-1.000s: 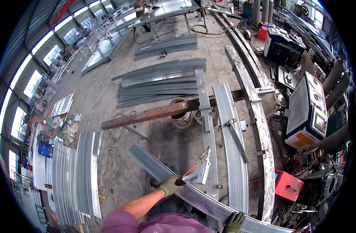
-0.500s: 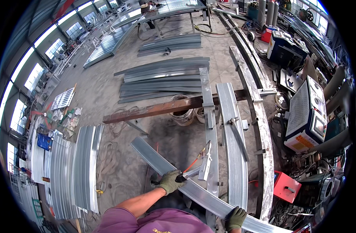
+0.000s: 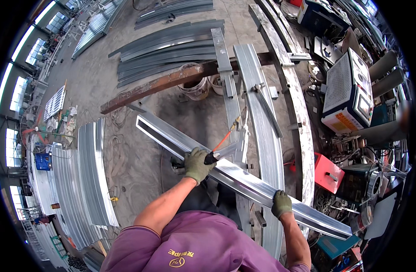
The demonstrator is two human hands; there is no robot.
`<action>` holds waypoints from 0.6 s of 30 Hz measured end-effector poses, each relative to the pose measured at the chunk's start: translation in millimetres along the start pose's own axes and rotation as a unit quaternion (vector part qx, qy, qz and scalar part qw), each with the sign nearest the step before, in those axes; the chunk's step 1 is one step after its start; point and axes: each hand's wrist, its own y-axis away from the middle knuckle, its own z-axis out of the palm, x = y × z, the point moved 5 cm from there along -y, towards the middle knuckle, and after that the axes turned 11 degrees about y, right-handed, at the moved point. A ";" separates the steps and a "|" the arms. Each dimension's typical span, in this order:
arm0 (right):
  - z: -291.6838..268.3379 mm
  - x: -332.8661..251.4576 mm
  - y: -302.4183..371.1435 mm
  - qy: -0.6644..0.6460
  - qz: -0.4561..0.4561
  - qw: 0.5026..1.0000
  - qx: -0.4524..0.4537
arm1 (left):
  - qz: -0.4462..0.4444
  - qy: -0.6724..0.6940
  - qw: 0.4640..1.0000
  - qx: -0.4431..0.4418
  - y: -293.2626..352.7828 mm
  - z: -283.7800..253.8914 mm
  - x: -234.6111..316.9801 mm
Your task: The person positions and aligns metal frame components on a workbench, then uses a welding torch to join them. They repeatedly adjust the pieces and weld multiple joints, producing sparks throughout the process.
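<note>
A long galvanised steel channel (image 3: 249,180) slants across in front of me, its open slot showing along the near side. My left hand (image 3: 198,166), in a green glove, is closed at the channel's upper left part. Out of that hand, over the channel, sticks a tool with a black grip (image 3: 211,157) and a grey metal end; its exact kind is unclear. My right hand (image 3: 281,204), gloved too, grips the channel nearer its right end. Below the channel, a wide flat steel profile (image 3: 262,122) rests on the supports, with a T-shaped metal bar (image 3: 268,109) lying on it.
A rusty brown beam (image 3: 158,86) crosses ahead, with a dirty bucket (image 3: 195,88) beside it. Steel sheets (image 3: 92,181) lie at left, more profiles (image 3: 171,43) ahead. A long rail (image 3: 296,118), a white machine (image 3: 348,90) and a red box (image 3: 328,173) stand at right.
The channel has rolled so its slot faces me, and its right end has come up into view. Both hands stay on it. My view has shifted downward.
</note>
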 end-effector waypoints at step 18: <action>63.6 45.0 32.0 0.000 0.020 0.991 -0.135 | -0.043 0.025 0.984 -0.173 5.3 36.0 40.3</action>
